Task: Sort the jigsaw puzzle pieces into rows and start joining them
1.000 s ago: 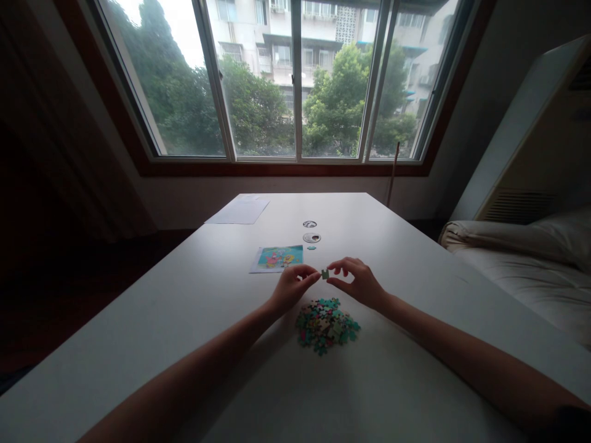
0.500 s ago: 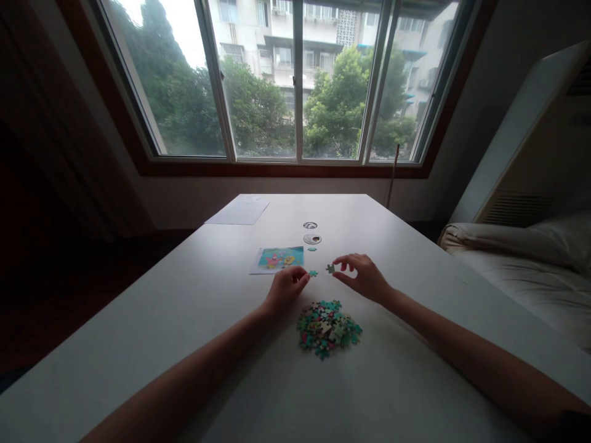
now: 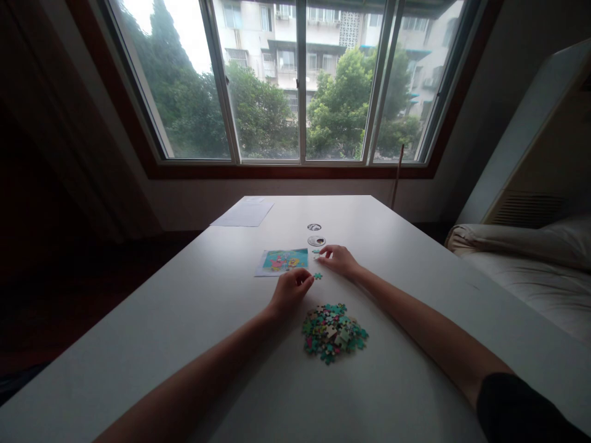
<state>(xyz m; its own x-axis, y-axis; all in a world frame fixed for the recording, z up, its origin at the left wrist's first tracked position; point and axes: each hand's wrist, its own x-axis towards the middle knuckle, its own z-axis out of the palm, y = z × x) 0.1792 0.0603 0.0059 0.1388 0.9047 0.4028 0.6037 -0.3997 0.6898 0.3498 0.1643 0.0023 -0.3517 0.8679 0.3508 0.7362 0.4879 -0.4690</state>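
Lying on white table (image 3: pixel 207 320), small teal jigsaw piece (image 3: pixel 317 276) is flanked by loosely curled left hand (image 3: pixel 289 290) | right hand (image 3: pixel 339 259) fingers bunched at another teal piece (image 3: pixel 316 251) (pinch unclear) | light fingertip pressure is advised.

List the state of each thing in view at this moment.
left hand: curled, resting on the white table, fingertips beside a loose teal puzzle piece.
right hand: palm down, fingertips at a small teal piece; grip unclear.
heap of colourful puzzle pieces: jumbled, no hand on it.
printed picture card: flat, face up.
white paper sheet: lying flat.
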